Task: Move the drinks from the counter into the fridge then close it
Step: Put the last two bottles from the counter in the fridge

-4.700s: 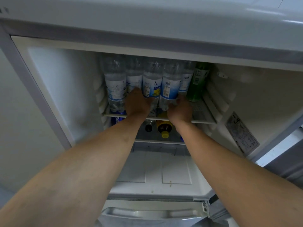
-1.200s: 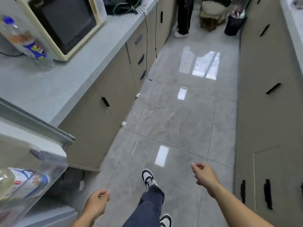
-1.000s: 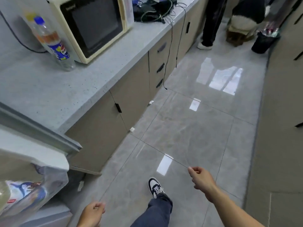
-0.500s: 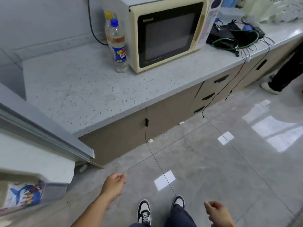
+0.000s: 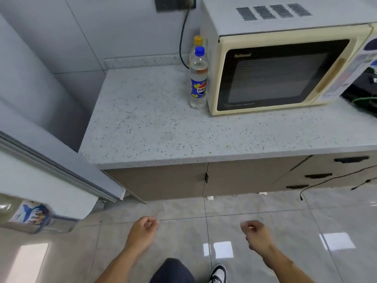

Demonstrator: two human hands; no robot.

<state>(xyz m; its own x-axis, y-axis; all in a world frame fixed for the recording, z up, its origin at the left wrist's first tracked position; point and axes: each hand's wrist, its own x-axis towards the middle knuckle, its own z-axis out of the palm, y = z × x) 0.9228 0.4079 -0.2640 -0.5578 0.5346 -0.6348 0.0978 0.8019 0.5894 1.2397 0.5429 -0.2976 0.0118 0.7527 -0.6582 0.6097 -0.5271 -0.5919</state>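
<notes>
Two drink bottles stand upright on the speckled counter point(image 5: 155, 127), tight against the microwave's left side. The front one is a clear bottle with a blue cap and blue label point(image 5: 198, 78); directly behind it a yellow-capped bottle point(image 5: 197, 40) shows only its cap and neck. The open fridge door point(image 5: 51, 170) juts in at the left, with a labelled bottle point(image 5: 26, 213) lying in its door shelf. My left hand point(image 5: 143, 231) and my right hand point(image 5: 256, 234) hang low over the floor, well short of the counter, fingers loosely curled and holding nothing.
A cream microwave point(image 5: 285, 64) fills the counter's right side, with black cables point(image 5: 365, 94) beyond it. A cord point(image 5: 181, 43) runs up to a wall socket. Beige cabinets point(image 5: 206, 178) sit under the counter. My leg and shoe point(image 5: 218, 273) are on the grey tiled floor.
The view has swung from the fridge interior, past the aisle, round to face the counter. Both hands let go of the shelf bottles and now hang with nothing in them.
</notes>
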